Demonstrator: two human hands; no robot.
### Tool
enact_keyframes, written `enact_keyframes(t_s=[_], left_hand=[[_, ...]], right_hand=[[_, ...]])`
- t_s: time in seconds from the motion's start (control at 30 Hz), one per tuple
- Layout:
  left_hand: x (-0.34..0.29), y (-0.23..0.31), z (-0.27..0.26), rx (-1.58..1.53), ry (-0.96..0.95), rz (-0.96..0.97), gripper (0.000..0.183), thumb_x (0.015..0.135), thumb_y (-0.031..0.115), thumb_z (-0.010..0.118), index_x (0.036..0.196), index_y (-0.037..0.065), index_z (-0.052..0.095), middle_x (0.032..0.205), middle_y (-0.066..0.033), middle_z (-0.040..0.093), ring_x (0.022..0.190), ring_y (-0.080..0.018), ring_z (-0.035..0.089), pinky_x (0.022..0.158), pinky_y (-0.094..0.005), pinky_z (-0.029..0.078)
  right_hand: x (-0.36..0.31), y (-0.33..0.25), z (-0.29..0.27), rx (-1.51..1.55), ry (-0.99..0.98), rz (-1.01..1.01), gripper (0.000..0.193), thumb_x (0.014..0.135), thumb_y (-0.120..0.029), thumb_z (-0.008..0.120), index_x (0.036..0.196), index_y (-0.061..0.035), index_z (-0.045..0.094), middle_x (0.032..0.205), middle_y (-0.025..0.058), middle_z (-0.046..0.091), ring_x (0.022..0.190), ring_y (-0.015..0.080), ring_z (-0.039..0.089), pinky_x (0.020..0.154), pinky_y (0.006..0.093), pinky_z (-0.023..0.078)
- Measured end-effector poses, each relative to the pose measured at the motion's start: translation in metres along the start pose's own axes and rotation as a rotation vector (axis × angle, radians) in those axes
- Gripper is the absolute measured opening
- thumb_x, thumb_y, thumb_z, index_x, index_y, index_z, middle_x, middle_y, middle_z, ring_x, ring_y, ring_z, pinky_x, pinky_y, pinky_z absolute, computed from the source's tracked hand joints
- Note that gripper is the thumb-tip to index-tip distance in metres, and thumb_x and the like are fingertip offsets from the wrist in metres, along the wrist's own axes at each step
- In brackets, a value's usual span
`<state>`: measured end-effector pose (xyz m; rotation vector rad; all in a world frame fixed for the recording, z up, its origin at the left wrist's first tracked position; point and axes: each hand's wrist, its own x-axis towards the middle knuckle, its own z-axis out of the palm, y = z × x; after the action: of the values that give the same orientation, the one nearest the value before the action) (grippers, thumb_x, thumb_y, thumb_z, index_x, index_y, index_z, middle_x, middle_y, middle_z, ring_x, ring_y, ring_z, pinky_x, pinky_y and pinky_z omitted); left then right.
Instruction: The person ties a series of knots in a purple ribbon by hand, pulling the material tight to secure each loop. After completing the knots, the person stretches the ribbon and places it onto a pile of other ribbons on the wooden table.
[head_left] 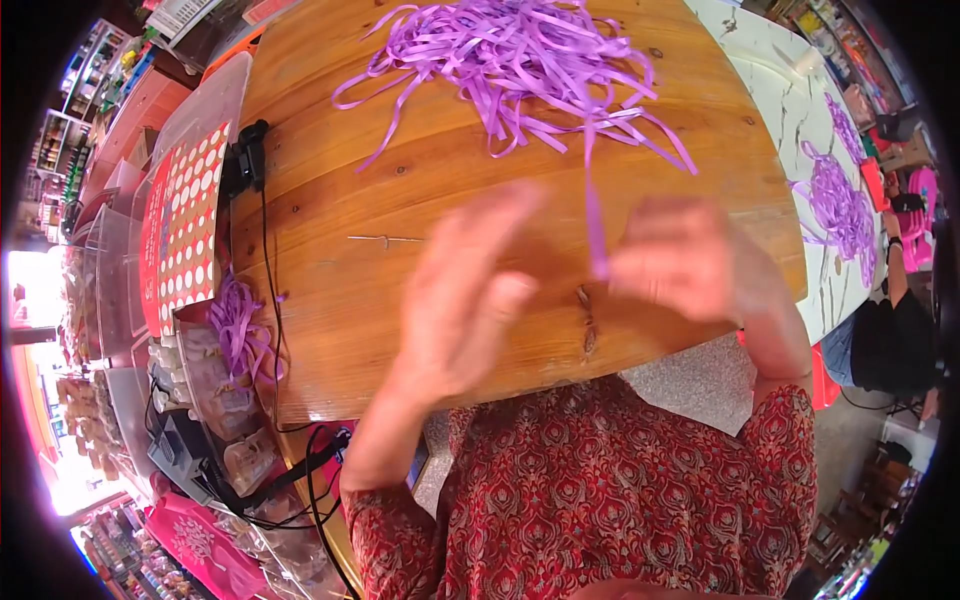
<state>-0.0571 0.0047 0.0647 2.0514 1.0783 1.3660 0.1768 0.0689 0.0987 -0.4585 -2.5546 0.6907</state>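
One bare left hand [458, 300], motion-blurred, is held over the near half of a varnished brown wooden table [345, 370], its fingers extended toward the far edge and its palm unclenched. The bare right hand [690, 262], likewise blurred, is held nearer the right edge; its fingertips are drawn together at the lower end of a flat, glossy purple ribbon strand [592, 195], which they appear to pinch. The strand runs nearly straight from these fingertips to a large, tangled purple ribbon pile [510, 70] lying at the middle of the far edge. To the left of the left hand, a thin, metallic-looking rod [385, 240] lies on the wood. At the left edge sits a small black plastic device [245, 158]; a thin black cable [266, 235] runs from it toward the near-left corner. Just outside that edge stands a red, white-dotted box [192, 215], with a smaller purple ribbon bundle [238, 325] beside it, toward the near-left corner. Beyond the right edge, a white, grey-veined table [770, 70] bears a further loose purple bundle [838, 205], near a co-worker's forearm [896, 262].
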Motion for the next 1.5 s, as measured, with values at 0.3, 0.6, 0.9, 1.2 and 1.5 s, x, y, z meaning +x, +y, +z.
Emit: enact_keyframes(t_s=[0.3, 0.6, 0.9, 1.2, 1.5], left_hand=[[-0.003, 0.000, 0.036, -0.141, -0.258, 0.119, 0.032, 0.079, 0.020, 0.070, 0.104, 0.000, 0.063, 0.075, -0.0081, 0.060, 0.063, -0.0207, 0.056, 0.060, -0.0312, 0.044], [-0.036, 0.019, 0.010, 0.054, -0.294, -0.045, 0.015, 0.071, 0.008, 0.070, 0.084, 0.003, 0.063, 0.069, -0.0058, 0.055, 0.059, -0.0216, 0.055, 0.054, -0.0332, 0.043], [-0.046, 0.017, 0.047, 0.459, -0.225, -0.113, 0.046, 0.071, 0.006, 0.066, 0.114, -0.004, 0.052, 0.103, -0.0162, 0.057, 0.097, -0.0318, 0.056, 0.089, -0.0419, 0.043], [-0.049, 0.009, 0.097, -0.464, -0.078, -0.444, 0.021, 0.082, 0.000, 0.062, 0.103, 0.000, 0.057, 0.083, -0.0088, 0.054, 0.072, -0.0175, 0.053, 0.063, -0.0279, 0.043], [-0.029, 0.005, 0.085, -0.594, -0.070, -0.667, 0.002, 0.086, -0.001, 0.059, 0.086, 0.000, 0.061, 0.075, 0.0010, 0.051, 0.063, -0.0034, 0.048, 0.056, -0.0177, 0.038]], right_hand=[[-0.050, -0.027, -0.026, 0.076, 0.143, 0.178, 0.014, 0.070, -0.004, 0.071, 0.083, 0.0016, 0.066, 0.062, 0.0077, 0.056, 0.053, 0.0199, 0.053, 0.046, 0.0298, 0.037], [-0.067, -0.010, 0.000, 0.018, 0.157, 0.219, 0.019, 0.069, -0.008, 0.074, 0.085, -0.0003, 0.067, 0.068, 0.0083, 0.058, 0.057, 0.0199, 0.054, 0.048, 0.0306, 0.040], [-0.061, -0.002, 0.040, 0.013, 0.081, 0.186, 0.022, 0.070, -0.001, 0.071, 0.090, -0.0006, 0.064, 0.074, 0.0088, 0.056, 0.063, 0.0233, 0.054, 0.054, 0.0315, 0.042], [-0.071, -0.014, 0.036, -0.065, 0.207, 0.154, 0.024, 0.068, -0.003, 0.072, 0.090, -0.0008, 0.064, 0.071, 0.0091, 0.060, 0.058, 0.0222, 0.054, 0.050, 0.0312, 0.041], [-0.077, 0.011, 0.030, 0.125, 0.203, 0.322, 0.024, 0.076, -0.004, 0.067, 0.099, 0.0007, 0.065, 0.082, 0.0120, 0.063, 0.069, 0.0212, 0.060, 0.059, 0.0294, 0.047]])
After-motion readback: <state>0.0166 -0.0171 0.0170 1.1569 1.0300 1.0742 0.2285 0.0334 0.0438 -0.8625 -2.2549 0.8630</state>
